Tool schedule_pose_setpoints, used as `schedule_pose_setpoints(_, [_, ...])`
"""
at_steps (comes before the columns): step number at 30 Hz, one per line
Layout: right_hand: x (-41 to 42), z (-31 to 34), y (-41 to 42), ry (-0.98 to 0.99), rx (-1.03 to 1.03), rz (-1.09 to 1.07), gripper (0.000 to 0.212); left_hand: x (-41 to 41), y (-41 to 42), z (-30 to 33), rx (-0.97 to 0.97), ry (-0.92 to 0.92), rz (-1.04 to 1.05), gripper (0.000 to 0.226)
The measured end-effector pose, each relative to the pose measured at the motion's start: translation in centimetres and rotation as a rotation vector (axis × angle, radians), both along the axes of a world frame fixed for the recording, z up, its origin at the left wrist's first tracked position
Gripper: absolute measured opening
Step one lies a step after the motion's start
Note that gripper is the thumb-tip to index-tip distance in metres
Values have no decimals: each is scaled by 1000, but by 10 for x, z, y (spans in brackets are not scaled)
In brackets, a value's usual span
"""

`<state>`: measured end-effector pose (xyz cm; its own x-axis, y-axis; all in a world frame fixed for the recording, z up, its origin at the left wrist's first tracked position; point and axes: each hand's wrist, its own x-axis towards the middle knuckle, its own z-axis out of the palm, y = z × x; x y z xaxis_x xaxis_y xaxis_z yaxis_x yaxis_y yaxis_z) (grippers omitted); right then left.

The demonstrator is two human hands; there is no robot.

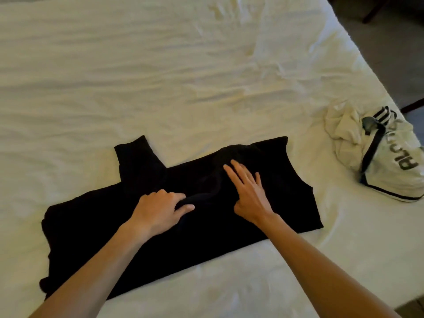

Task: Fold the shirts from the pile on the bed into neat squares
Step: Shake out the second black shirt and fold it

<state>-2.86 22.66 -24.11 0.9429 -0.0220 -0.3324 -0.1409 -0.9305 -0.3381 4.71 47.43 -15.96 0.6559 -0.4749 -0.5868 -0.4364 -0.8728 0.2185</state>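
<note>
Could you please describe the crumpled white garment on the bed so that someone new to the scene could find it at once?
Start from the white bed sheet and follow it to its right edge. There, apart from the black shirt under both hands, lies the crumpled white shirt. Its dark stripes, dark trim and large dark lettering mark it out.

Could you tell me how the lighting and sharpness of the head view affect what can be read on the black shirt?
Head view: dim, warm light leaves the black cotton shirt almost featureless, its folds barely readable; the white bed sheet shows soft wrinkle shadows; the crumpled white shirt with dark lettering looks slightly soft near the frame edge; wide-angle bending curves the bed's right edge.
</note>
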Motion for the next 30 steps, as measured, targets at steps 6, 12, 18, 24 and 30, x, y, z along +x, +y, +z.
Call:
schedule_pose_setpoints(6, [8, -14, -1, 250, 40, 56, 106, 19, 0, 47, 62, 425, 126, 54])
schedule_pose_setpoints(12, [15, -7, 1, 357, -1, 78, 102, 37, 73, 25, -272, 610, 441, 27])
schedule_pose_setpoints(18, [16, -10, 8, 355, -75, 67, 104, 24, 139, -3, -216, 435, 452, 52])
schedule_pose_setpoints(24, [20, -5, 15, 413, -161, 84, 105, 32, 125, 33, 149, 355, 174, 27])
schedule_pose_setpoints(30, [6, 13, 62, 70, -149, 114, 110, 16, 159, 0, -307, 340, 662, 13])
